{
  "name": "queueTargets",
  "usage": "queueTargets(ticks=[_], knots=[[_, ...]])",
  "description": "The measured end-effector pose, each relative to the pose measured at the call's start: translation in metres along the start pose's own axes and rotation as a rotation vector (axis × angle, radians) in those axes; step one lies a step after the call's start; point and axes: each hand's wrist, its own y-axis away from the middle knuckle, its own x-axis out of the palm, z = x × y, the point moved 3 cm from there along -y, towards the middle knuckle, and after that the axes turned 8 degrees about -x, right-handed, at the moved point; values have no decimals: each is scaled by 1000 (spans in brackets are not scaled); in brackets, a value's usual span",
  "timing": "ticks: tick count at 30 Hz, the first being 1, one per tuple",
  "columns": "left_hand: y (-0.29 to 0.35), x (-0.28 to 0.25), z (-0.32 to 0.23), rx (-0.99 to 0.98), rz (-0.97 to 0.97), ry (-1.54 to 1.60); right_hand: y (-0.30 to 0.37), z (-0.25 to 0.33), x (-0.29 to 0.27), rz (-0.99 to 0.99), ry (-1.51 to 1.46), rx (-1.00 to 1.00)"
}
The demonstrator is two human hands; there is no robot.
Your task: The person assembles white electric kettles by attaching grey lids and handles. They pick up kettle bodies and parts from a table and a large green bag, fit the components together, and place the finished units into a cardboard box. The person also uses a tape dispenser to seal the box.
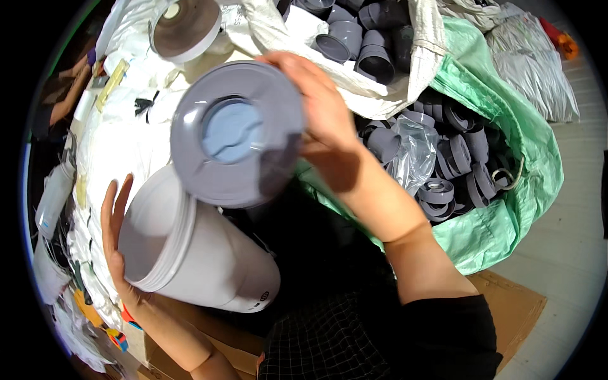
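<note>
The right hand point(326, 117) holds a dark gray round lid point(237, 135), its fingers curled over the lid's right edge. The lid has a light blue center and faces the camera. Below it, a light gray container point(221, 256) lies tilted, its open, threaded mouth toward the upper left. The left hand point(119, 263) touches the container beside the mouth, with its fingers stretched nearly straight along the outer wall; the thumb is hidden, so I cannot tell whether they grip. The lid overlaps the container's rim in view, but whether the two touch is unclear.

A gray funnel-shaped tub point(185, 35) sits at the upper left, near white sheeting point(114, 155). At the top, a white sack point(266, 28) holds dark gray cups point(345, 38). To the right, a green sack point(538, 152) holds gray rings point(456, 155) and a clear plastic bag point(411, 152). Cardboard point(516, 310) lies at the lower right.
</note>
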Motion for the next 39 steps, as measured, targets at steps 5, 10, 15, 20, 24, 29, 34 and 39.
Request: queueTargets(ticks=[5,10,15,20,24,29,34,39], knots=[[19,-41,7,25,-90,-162,-10,-4,79,-209,-608,91],[16,-58,37,-167,-157,183,40,-74,118,580,372,-197],[27,-26,7,-42,-172,36,69,-80,95,734,190,17],[35,-7,9,97,-233,161,83,-82,112,493,45,63],[42,0,18,216,-270,241,90,-86,117,459,166,-148],[59,-15,-18,670,-269,-690,80,-57,125,917,589,-873],[44,-12,-8,698,-305,-612,74,-81,109,837,581,-866],[14,-11,0,499,-407,-593,89,-64,149,886,999,-800]])
